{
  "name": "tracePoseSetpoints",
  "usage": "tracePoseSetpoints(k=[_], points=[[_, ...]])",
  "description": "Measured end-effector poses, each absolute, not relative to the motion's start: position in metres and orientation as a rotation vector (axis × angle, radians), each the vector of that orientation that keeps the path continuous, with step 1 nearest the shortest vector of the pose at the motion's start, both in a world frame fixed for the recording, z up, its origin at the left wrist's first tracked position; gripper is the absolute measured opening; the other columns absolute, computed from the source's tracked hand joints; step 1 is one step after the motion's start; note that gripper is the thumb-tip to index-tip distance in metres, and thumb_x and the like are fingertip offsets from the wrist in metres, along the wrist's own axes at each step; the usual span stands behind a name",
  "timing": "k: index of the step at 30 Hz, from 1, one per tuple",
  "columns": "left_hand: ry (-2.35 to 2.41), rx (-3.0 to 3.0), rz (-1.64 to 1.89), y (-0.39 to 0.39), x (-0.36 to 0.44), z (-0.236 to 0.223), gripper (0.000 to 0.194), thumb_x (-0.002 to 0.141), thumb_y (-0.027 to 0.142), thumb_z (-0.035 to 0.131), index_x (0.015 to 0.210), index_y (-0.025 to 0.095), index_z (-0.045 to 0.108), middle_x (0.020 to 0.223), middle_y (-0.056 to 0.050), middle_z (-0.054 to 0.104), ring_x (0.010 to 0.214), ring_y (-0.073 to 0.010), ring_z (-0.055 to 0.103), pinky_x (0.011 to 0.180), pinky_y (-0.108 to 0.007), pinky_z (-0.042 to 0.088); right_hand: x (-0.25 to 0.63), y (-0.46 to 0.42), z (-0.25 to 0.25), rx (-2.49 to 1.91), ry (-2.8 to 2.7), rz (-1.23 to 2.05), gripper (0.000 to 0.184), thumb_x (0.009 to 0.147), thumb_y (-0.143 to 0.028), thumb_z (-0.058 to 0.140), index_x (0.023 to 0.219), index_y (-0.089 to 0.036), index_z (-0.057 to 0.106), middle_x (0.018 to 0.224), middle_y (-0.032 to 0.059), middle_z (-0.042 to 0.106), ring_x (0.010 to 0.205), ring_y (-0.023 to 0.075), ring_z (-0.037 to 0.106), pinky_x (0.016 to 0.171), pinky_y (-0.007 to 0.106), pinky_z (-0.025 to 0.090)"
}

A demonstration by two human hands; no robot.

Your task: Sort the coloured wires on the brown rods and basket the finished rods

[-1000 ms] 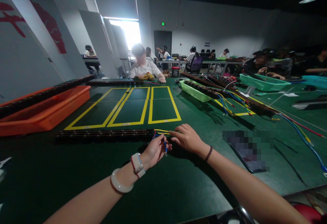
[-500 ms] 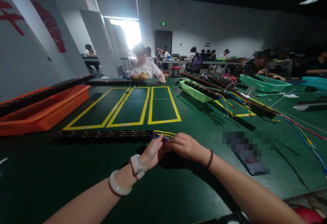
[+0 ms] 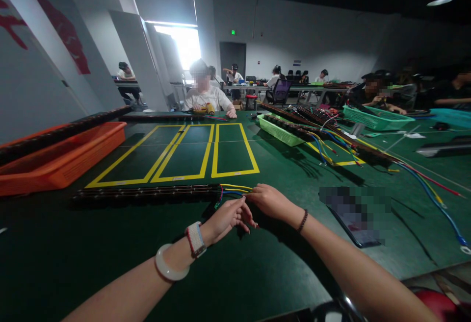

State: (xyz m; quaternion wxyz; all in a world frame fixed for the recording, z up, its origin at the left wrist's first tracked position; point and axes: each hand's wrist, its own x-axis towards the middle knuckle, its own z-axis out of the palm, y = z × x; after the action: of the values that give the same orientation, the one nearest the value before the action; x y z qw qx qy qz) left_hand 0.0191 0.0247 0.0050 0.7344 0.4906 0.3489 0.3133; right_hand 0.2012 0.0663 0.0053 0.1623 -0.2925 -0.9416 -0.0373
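A long black strip (image 3: 147, 192) with a row of light marks lies across the table before me. Yellow wires (image 3: 235, 186) and blue wires (image 3: 232, 192) run from its right end to my right hand (image 3: 274, 205). That hand's fingers are closed around the wires, hiding their ends. Just below, my left hand (image 3: 228, 218) has its fingers apart, with nothing visible in them; its thumb tip is by the right fingertips and the blue wire. A small green piece (image 3: 217, 205) shows beside the strip's end, above my left hand.
An orange basket (image 3: 84, 158) stands at left with a black strip across it. Yellow tape rectangles (image 3: 235, 172) mark the green table (image 3: 279, 273). Right of my hands lies a phone (image 3: 355, 221); beyond are a green basket (image 3: 281, 131) and wired strips (image 3: 324, 128). A person (image 3: 208, 97) sits opposite.
A blue wire end with a metal lug showed in my left hand earlier. The hands met over the wires; now the left fingers have spread and the right holds the wires, drawn out to the right.
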Motion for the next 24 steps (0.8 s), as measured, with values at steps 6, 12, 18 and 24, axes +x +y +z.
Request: tracePoseSetpoints(k=[6,12,18,24], points=[[0.754,1.064,0.711,0.024,0.020,0.003,0.042,0.085,0.049,0.047,0.073,0.010,0.057,0.070,-0.014,0.066,0.072,-0.0227,0.066,0.063,-0.030,0.050,0.200,0.066,0.006,-0.865,-2.751,-0.088,0.014,0.088,-0.015,0.053,0.078,-0.016,0.063,0.076,0.0030,0.062,0.069,0.0127,0.049,0.066,0.027,0.032],[0.755,1.079,0.698,0.025,0.018,0.003,0.041,0.086,0.048,0.047,0.076,0.010,0.058,0.073,-0.015,0.067,0.075,-0.0235,0.067,0.066,-0.031,0.050,0.200,0.064,0.008,-0.923,-2.761,-0.048,0.015,0.089,-0.019,0.054,0.077,-0.018,0.063,0.075,0.0019,0.062,0.070,0.0127,0.048,0.064,0.028,0.027],[0.742,1.062,0.715,0.025,0.019,0.001,0.041,0.086,0.048,0.047,0.073,0.010,0.058,0.070,-0.015,0.066,0.070,-0.0217,0.066,0.063,-0.029,0.050,0.201,0.060,0.011,-0.918,-2.696,-0.055,0.013,0.088,-0.023,0.056,0.082,-0.019,0.066,0.071,0.0020,0.059,0.071,0.0131,0.048,0.067,0.027,0.028],[0.706,1.047,0.719,0.025,0.018,-0.003,0.042,0.085,0.051,0.047,0.076,0.011,0.057,0.071,-0.013,0.066,0.073,-0.0225,0.066,0.068,-0.033,0.051,0.203,0.083,0.016,-1.022,-2.331,0.168,0.018,0.087,-0.027,0.057,0.098,-0.019,0.068,0.083,0.0049,0.061,0.081,0.0142,0.053,0.074,0.026,0.038]])
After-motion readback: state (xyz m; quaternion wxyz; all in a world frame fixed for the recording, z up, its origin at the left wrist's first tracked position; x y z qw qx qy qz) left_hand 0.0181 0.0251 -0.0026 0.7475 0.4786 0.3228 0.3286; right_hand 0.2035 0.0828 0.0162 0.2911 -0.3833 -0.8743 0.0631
